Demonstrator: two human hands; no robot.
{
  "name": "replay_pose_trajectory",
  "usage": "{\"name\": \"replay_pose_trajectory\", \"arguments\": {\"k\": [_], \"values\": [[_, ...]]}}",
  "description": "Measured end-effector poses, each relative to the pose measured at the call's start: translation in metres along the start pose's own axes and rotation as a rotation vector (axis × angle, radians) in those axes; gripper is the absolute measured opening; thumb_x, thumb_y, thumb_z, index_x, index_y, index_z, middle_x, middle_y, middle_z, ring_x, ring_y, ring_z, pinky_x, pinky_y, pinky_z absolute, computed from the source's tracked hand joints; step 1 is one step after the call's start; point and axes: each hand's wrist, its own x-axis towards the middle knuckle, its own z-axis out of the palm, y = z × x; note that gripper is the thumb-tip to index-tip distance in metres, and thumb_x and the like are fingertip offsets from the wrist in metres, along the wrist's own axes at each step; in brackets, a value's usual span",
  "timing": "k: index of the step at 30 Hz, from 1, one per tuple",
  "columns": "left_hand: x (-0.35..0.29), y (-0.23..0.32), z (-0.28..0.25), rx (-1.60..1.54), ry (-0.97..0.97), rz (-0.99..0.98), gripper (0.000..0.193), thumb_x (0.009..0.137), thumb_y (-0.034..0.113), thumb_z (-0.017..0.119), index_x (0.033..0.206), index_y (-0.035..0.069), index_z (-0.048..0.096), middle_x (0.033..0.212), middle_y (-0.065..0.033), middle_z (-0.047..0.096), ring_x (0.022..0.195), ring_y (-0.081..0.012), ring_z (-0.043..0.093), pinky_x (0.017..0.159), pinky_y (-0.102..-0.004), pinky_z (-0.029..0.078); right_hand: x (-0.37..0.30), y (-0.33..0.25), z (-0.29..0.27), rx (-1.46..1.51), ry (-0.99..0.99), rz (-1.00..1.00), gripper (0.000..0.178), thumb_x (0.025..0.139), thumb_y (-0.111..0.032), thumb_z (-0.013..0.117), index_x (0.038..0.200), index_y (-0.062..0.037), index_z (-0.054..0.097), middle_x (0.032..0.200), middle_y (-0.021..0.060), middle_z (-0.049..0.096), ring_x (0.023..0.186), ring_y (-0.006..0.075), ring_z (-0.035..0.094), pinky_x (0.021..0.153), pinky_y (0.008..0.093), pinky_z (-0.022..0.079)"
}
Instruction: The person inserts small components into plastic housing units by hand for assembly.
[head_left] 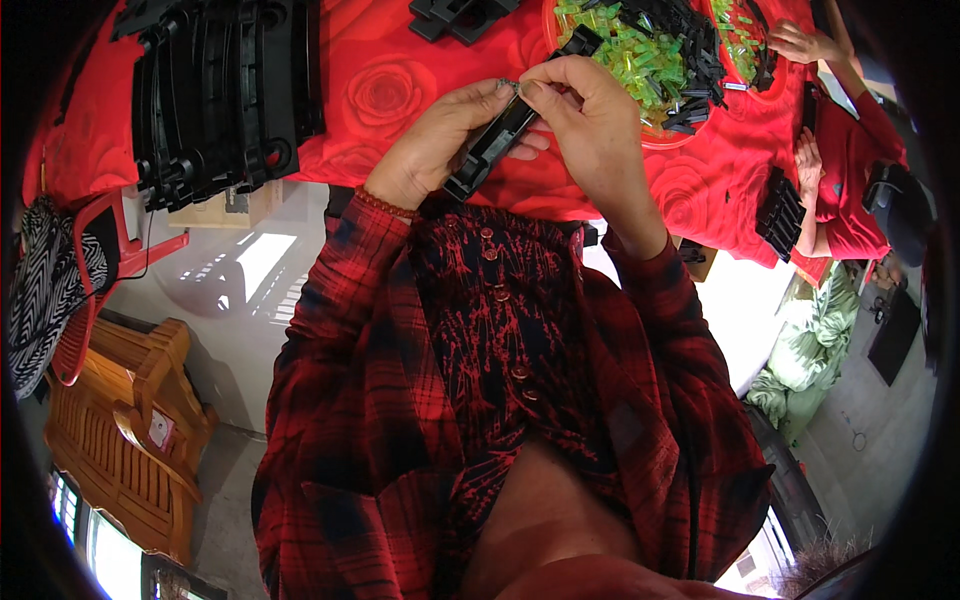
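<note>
A long black plastic part [490, 155] with a channel along it is held at a slant above the near edge of the table. My left hand [452, 128] is wrapped round its middle, with thumb and fingertips close to the upper side. My right hand [592, 112] is pinched over the far half, its thumb and forefinger meeting the left fingertips. Something small and shiny shows between the fingertips, too small to name. Just beyond my right hand sits a red-rimmed tray [665, 141] heaped with yellow-green clear plastic pieces [625, 62] and small black pieces [698, 70].
Several long black plastic parts [225, 95] lie in a row on the red rose-patterned tablecloth [385, 95] at left. More black parts [462, 15] lie at the far edge. A co-worker's hands [808, 165] are at right, by a second tray. A red chair [130, 240] stands left.
</note>
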Motion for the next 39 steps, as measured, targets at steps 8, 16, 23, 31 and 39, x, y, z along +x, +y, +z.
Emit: {"name": "replay_pose_trajectory", "arguments": {"k": [8,16,23,31,39], "values": [[-0.001,-0.002,0.002,0.006,0.04,0.018,0.033,0.105,0.024,0.048,0.122,-0.003,0.055,0.11,-0.0182,0.066,0.098,-0.0312,0.07,0.086,-0.0378,0.06,-0.001,0.007,0.003,-0.169,0.002,-0.071,0.008,0.085,-0.013,0.07,0.088,-0.0056,0.069,0.08,0.0093,0.065,0.072,0.0254,0.064,0.073,0.0361,0.045],[-0.003,0.0,0.012,0.098,0.207,0.008,0.029,0.105,0.023,0.049,0.12,-0.001,0.057,0.106,-0.0114,0.067,0.091,-0.021,0.07,0.083,-0.0315,0.06,-0.004,0.008,0.008,-0.465,0.069,-0.295,0.005,0.086,-0.016,0.069,0.087,-0.0112,0.067,0.08,0.0063,0.063,0.074,0.0264,0.06,0.08,0.0393,0.036],[-0.001,-0.004,0.005,0.056,0.118,0.01,0.027,0.105,0.025,0.05,0.116,0.003,0.062,0.099,-0.0042,0.068,0.084,-0.0107,0.067,0.074,-0.0242,0.056,-0.007,0.01,0.014,-0.718,0.086,-0.391,0.005,0.087,-0.015,0.063,0.088,-0.0098,0.062,0.084,0.0046,0.059,0.082,0.0263,0.056,0.081,0.0414,0.035],[-0.003,-0.008,0.004,0.129,0.183,-0.01,0.027,0.1,0.024,0.051,0.114,0.005,0.063,0.093,-0.001,0.067,0.079,-0.0082,0.063,0.065,-0.0213,0.051,-0.009,0.011,0.017,-0.8,0.092,-0.393,0.007,0.085,-0.015,0.061,0.087,-0.0083,0.061,0.084,0.0055,0.058,0.085,0.0251,0.055,0.08,0.0425,0.035],[-0.001,-0.012,0.01,0.314,0.129,-0.002,0.027,0.097,0.021,0.057,0.115,0.002,0.063,0.091,-0.0015,0.066,0.076,-0.0088,0.062,0.067,-0.022,0.049,-0.011,0.011,0.015,-0.82,0.068,-0.333,0.006,0.088,-0.014,0.059,0.087,-0.0076,0.06,0.083,0.0069,0.059,0.084,0.0269,0.056,0.082,0.0421,0.036]]}}
